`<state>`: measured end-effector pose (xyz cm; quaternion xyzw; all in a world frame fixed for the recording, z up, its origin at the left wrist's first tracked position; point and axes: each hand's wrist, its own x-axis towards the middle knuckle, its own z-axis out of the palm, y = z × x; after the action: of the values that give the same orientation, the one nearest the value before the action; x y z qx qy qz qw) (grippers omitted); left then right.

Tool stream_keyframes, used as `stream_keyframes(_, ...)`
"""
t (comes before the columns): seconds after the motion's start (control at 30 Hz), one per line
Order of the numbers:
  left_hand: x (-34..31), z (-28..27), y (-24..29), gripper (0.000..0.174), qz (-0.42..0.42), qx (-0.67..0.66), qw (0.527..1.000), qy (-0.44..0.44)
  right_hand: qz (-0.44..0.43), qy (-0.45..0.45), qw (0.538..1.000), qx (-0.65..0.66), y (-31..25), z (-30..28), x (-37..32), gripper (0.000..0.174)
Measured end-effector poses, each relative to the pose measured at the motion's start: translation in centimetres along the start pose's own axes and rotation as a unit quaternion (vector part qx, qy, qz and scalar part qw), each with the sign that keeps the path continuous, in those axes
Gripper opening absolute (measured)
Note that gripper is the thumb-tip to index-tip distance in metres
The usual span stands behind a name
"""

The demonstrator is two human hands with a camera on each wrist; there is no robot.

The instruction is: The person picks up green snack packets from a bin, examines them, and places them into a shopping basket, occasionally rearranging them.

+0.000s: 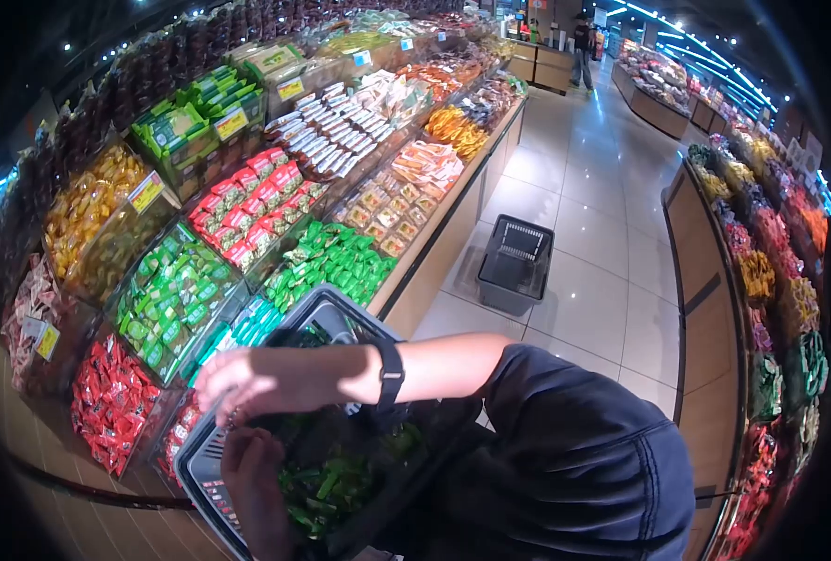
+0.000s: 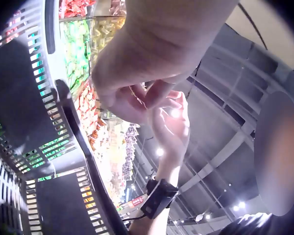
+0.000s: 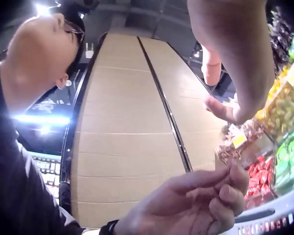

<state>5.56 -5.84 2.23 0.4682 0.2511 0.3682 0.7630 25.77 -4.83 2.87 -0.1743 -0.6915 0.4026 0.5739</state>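
My right hand [image 1: 247, 381], with a black band [image 1: 390, 372] on its wrist, is over the near end of a grey shopping basket [image 1: 202, 500]. Just below it, my left hand [image 1: 254, 472] has its fingers curled in. Up close in the left wrist view, a thin, pale strip [image 2: 137, 96] shows between the left fingers; its kind cannot be told. The right hand [image 2: 170, 122] is right behind. In the right wrist view, the right thumb [image 3: 220, 108] and a finger stand apart, while the left hand [image 3: 201, 203] pinches with its fingertips. Green-wrapped sweets [image 1: 336, 486] lie inside the basket.
Bins of wrapped sweets line the left, with green packs [image 1: 331, 262] and red packs [image 1: 114, 407] close by. A second, dark basket [image 1: 516, 264] stands on the tiled floor [image 1: 584, 252]. Another sweets counter [image 1: 715, 346] runs along the right. A person [image 1: 582, 51] stands far off.
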Motion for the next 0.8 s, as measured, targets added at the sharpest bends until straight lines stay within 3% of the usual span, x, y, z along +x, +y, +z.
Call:
stream_keyframes(0.13,0.3,-1.0,-0.9,0.016,-0.068,-0.045,0.996,0.046,0.102,-0.012,0.994,-0.042,6.1,0.6,-1.6,0.026)
stream_keyframes(0.17,0.2,-0.9,-1.3,0.033,-0.060,-0.042,0.994,0.082,0.104,-0.011,0.994,-0.041,6.4,1.1,-1.9,0.026)
stream_keyframes(0.2,-0.1,-0.5,-0.8,0.033,-0.062,-0.042,0.994,0.082,0.234,0.103,0.961,0.102,5.3,2.1,-1.6,0.022)
stream_keyframes(0.23,-1.0,0.0,0.4,0.042,-0.072,-0.017,0.996,0.043,0.354,0.211,0.879,0.241,4.1,2.9,-1.5,0.019)
stream_keyframes(0.27,-1.3,0.2,0.9,0.051,-0.082,0.009,0.997,0.005,0.355,0.211,0.878,0.242,2.9,3.2,-1.4,0.019)
stream_keyframes(0.3,-0.5,-0.7,0.7,0.047,-0.087,-0.107,0.989,-0.057,0.369,0.226,0.869,0.239,1.6,3.4,-1.4,0.019)
stream_keyframes(0.33,-0.4,-1.3,0.4,0.047,-0.089,-0.107,0.989,-0.054,0.384,0.241,0.859,0.238,1.2,3.4,-1.4,0.020)
stream_keyframes(0.4,-0.1,-2.0,-0.1,0.047,-0.041,-0.261,0.962,-0.063,0.373,0.256,0.859,0.240,2.7,3.6,-1.6,0.019)
stream_keyframes(0.5,0.4,-2.9,-0.5,0.050,-0.062,-0.353,0.928,-0.101,0.362,0.299,0.845,0.256,3.6,4.5,-2.1,0.023)
stream_keyframes(0.63,0.3,-2.3,-0.4,0.053,-0.112,-0.354,0.927,-0.062,0.360,0.306,0.835,0.281,2.9,4.5,-2.5,0.036)
stream_keyframes(0.7,0.5,-1.0,-0.3,0.058,-0.121,-0.381,0.909,-0.121,0.377,0.314,0.824,0.283,4.2,4.1,-2.9,0.039)
stream_keyframes(0.8,0.1,-0.4,-0.4,0.064,-0.127,-0.408,0.897,-0.116,0.381,0.292,0.819,0.316,4.5,4.1,-3.6,0.047)
